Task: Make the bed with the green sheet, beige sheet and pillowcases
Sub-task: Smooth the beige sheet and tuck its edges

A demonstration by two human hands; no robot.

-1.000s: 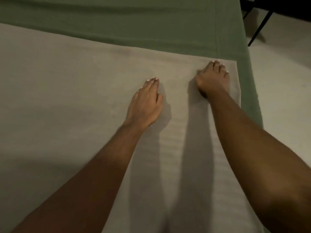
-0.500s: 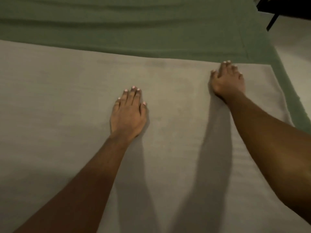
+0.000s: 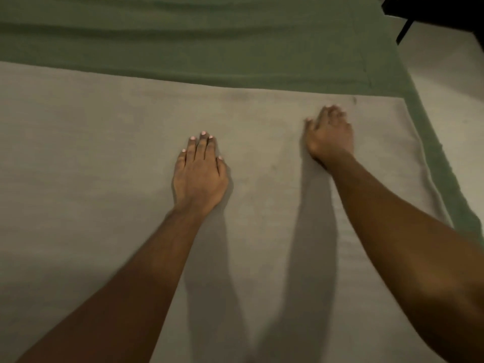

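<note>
The right hand point(image 3: 330, 137) now lies farther in from the beige sheet point(image 3: 104, 153)'s far right corner than a second ago, and the left hand point(image 3: 200, 179) sits farther left, fingers no longer angled right.

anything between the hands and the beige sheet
Nothing visible. The left hand lies flat on the beige sheet, and the blurred right hand touches it near its far right corner, with the green sheet beyond.

On my feed both forearms, left point(image 3: 146, 271) and right point(image 3: 408, 231), are bare right to the frame's edge. The left hand point(image 3: 200, 176) has short, pale pink nails point(image 3: 203, 133). The right hand point(image 3: 328, 136) is blurred, so I can't make out its nails clearly.
</note>
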